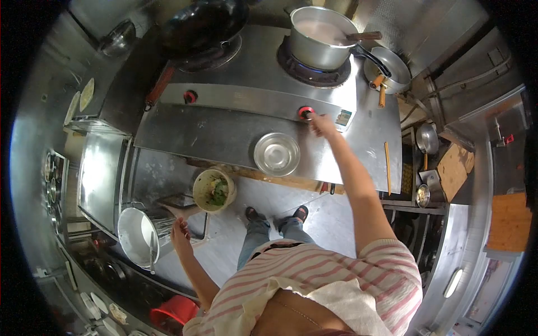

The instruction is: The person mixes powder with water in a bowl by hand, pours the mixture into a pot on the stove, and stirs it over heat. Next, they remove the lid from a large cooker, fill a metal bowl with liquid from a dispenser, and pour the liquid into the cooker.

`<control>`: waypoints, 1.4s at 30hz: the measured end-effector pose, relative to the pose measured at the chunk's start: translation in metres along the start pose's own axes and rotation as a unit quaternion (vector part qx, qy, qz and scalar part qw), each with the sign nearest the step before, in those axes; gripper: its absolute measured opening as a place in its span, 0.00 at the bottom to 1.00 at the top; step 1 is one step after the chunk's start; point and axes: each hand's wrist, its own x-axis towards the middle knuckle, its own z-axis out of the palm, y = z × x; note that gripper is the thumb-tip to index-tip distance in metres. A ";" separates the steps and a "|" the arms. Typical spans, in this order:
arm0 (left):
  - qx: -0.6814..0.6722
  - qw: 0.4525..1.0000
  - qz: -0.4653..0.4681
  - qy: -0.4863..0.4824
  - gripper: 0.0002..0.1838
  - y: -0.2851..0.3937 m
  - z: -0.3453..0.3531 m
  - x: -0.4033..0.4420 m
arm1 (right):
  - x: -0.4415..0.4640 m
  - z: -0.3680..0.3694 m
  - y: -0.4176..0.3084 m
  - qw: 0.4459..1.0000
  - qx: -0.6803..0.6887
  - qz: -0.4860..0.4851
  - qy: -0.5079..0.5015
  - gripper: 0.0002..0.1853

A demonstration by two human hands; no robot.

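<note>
My right hand (321,125) is closed on a red and black stove knob (305,113) at the front of the steel stove. Above it, a large pot (320,53) of cloudy liquid stands on a burner with a blue flame, a wooden handle (364,36) leaning out over its rim. A shallow metal bowl (277,154) rests on the counter left of my right forearm. My left hand (180,234) hangs low at the left, fingers loosely curled, with nothing visible in it. Near it are a white bucket (133,235) and a tub of green leaves (214,191).
A dark wok (204,28) sits at the back left burner beside a second knob (190,97). Pans (392,67) with wooden handles stand right of the pot. Chopsticks (387,168) lie on the right counter. A red basin (175,309) is at lower left.
</note>
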 end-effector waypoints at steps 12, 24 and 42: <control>0.025 1.000 0.004 -0.006 0.12 -0.011 -0.010 0.027 | -0.034 -0.171 -0.168 0.943 0.168 -0.228 0.173 0.16; 0.019 0.997 -0.009 0.072 0.13 -0.024 0.084 -0.025 | 0.054 -0.187 -0.255 0.952 0.035 -0.285 0.111 0.16; 0.029 0.994 0.046 0.096 0.11 -0.018 0.155 -0.034 | 0.005 -0.211 -0.305 0.867 -0.270 -0.416 -0.056 0.12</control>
